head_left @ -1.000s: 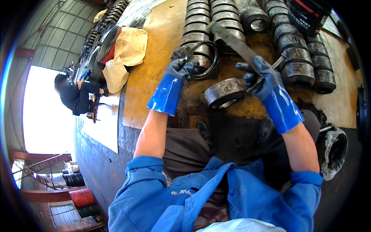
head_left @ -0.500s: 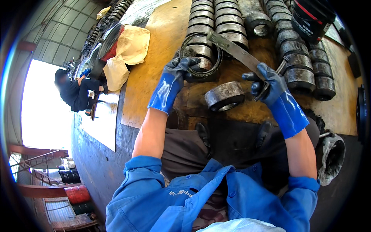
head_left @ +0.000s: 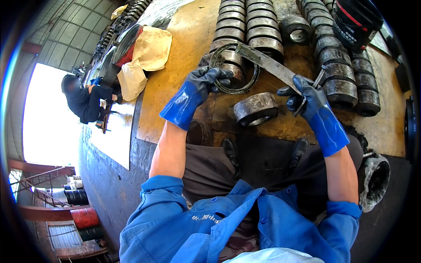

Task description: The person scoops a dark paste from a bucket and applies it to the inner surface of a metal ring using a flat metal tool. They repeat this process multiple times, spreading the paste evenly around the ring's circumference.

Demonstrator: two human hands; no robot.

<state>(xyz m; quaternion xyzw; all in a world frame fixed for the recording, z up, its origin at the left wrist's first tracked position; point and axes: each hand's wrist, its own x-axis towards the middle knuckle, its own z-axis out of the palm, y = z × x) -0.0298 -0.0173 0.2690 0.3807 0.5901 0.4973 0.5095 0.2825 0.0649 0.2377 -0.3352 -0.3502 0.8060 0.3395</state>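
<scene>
My left hand (head_left: 202, 85), in a blue rubber glove with dark smears, is closed on the lower left part of a thin dark ring (head_left: 237, 91), which is held up over the work surface. A long flat metal scraper (head_left: 272, 65) is gripped in my gloved right hand (head_left: 309, 98). Its smeared far end overlaps the ring's upper right edge; whether they touch I cannot tell. A thin metal rod (head_left: 321, 75) also crosses my right hand, partly hidden by the fingers. Below, between my hands, a thick metal collar (head_left: 256, 108) lies on the brownish board (head_left: 175, 96).
Rows of similar metal collars (head_left: 265, 33) stretch away ahead, with more (head_left: 341, 90) to the right. A black bucket (head_left: 357, 26) stands among them. Brown paper (head_left: 151, 48) lies at left. A plastic-lined container (head_left: 376, 177) is by my right knee. Another person (head_left: 87, 98) sits far left.
My left hand has dropped slightly to the left and the ring has turned, its right edge now further under the scraper's end. My right hand stays nearly in place.
</scene>
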